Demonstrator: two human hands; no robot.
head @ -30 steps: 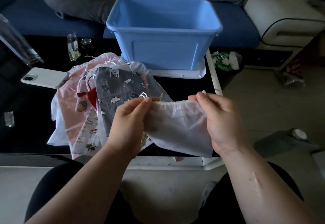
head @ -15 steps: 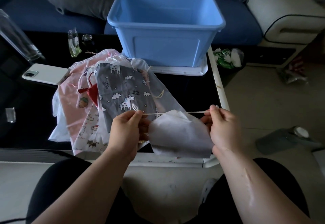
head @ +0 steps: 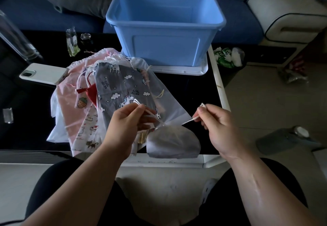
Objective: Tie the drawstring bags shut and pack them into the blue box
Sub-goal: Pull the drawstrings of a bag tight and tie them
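One white bag (head: 172,141) hung cinched before the single blue box (head: 165,29). Left hand (head: 127,124) and right hand (head: 216,126) each pinched one drawstring end, fingers closed.

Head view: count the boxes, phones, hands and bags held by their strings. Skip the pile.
blue box: 1
phone: 1
hands: 2 (left hand, right hand)
white bag, held by its strings: 1
Total: 5
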